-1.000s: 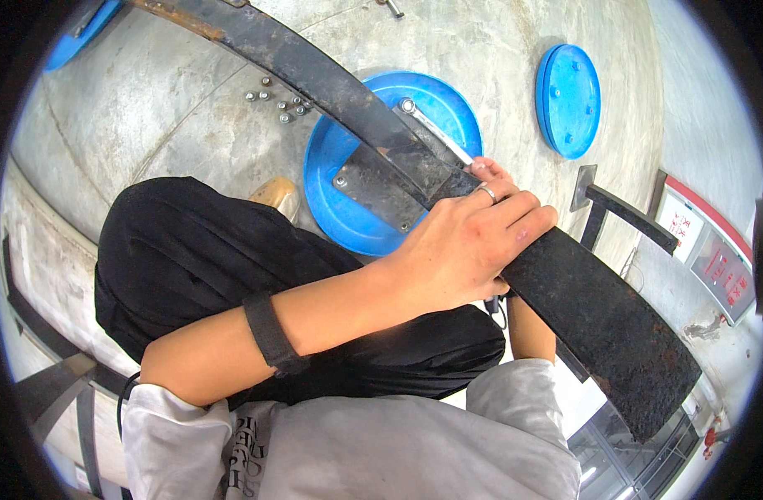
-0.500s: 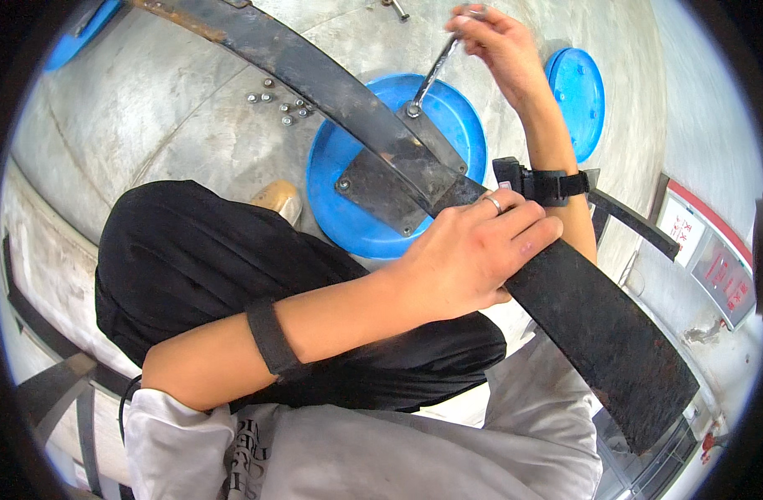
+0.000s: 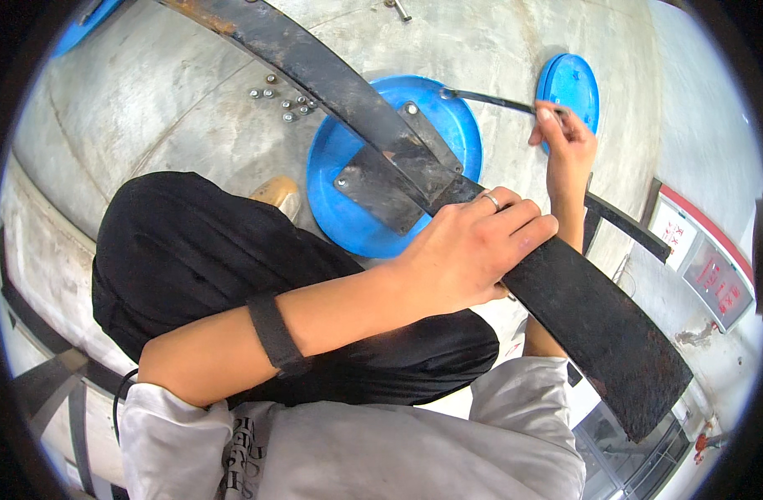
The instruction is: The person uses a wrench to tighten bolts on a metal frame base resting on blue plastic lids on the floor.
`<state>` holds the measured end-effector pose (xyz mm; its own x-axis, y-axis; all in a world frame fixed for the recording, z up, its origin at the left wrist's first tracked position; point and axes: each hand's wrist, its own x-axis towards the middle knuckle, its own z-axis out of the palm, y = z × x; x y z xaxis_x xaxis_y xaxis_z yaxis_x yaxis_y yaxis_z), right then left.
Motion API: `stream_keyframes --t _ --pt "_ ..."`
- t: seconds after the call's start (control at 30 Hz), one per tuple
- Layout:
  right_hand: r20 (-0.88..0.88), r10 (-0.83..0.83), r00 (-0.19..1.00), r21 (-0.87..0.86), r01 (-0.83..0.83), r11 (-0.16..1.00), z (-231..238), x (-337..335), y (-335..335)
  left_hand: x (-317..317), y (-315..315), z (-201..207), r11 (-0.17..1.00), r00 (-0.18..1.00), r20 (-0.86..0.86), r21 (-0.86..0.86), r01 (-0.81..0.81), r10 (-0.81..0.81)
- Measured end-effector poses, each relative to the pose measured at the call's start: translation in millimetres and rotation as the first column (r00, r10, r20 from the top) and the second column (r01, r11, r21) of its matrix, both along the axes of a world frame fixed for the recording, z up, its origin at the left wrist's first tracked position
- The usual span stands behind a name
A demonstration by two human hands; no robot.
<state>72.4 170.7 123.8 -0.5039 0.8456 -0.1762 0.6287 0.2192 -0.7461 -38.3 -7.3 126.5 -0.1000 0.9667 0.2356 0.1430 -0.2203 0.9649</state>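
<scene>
A long, curved black metal bar (image 3: 602, 325) slants across the view from far left to near right. My left hand (image 3: 473, 242) grips it right of the middle, fingers wrapped over its edge, a ring on one finger. Under the bar, a dark metal plate (image 3: 377, 179) with bolts near its corners rests over a round blue base (image 3: 325, 204). Off to the right, my right hand (image 3: 571, 143) holds one end of a wrench (image 3: 494, 101). The wrench's far end hangs beside the blue rim, apart from the corner bolt (image 3: 411, 108).
Several loose nuts or bolts (image 3: 288, 106) lie on the grey floor left of the base. A second blue round piece (image 3: 583, 79) is at the right, with a dark bar (image 3: 627, 227) nearer me. Another bolt (image 3: 401, 11) lies at the far edge.
The wrench has come off the corner bolt and swung right with my right hand, which has moved right and nearer me. My left hand keeps its grip on the bar.
</scene>
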Motion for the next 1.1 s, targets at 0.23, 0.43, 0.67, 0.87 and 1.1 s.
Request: stream_keyframes --t 0.23,0.43,0.67,0.87,1.1 --pt "-0.165 -0.529 0.832 -0.580 0.352 0.734 -31 53 -53 1 0 0 1.000 1.000 0.006 0.015 -0.012 0.012" --pt "-0.103 -0.616 0.781 -0.718 0.371 0.589 -32 51 -96 1 1 1 0.999 0.999 -0.018 0.011 -0.031 0.031" --pt "-0.099 -0.616 0.782 -0.713 0.376 0.592 -35 54 -109 0 1 1 1.000 1.000 0.003 0.013 -0.001 0.001" --pt "-0.095 -0.614 0.783 -0.705 0.383 0.597 -34 56 -112 -3 0 2 1.000 1.000 0.012 -0.001 0.024 -0.024" --pt "-0.096 -0.612 0.785 -0.697 0.386 0.604 -33 57 -109 -1 0 1 1.000 1.000 -0.004 -0.010 0.026 -0.026"
